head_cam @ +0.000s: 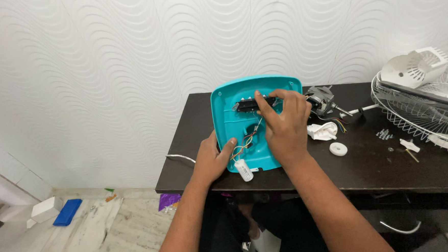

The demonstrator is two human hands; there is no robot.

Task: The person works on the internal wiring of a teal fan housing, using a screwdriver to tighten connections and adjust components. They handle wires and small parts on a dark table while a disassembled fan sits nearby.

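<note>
Left grip: your left hand [213,158] clasped the lower edge of the teal housing [235,108], thumb hooked inside, propping it tilted so its hollow faced you.
Housing: it stood on the dark worktop [380,170], at the front left edge.
Capacitor: the white capacitor [243,170] dangled on coloured wires [248,140], free of the shell.
Right grip: your right hand [284,125] pinched the black switch block [248,106] with curled fingertips, steadying it.
Right side: fan motor [320,100], white ring [338,149] and wire guard [429,114] lay well apart, out of reach.
</note>
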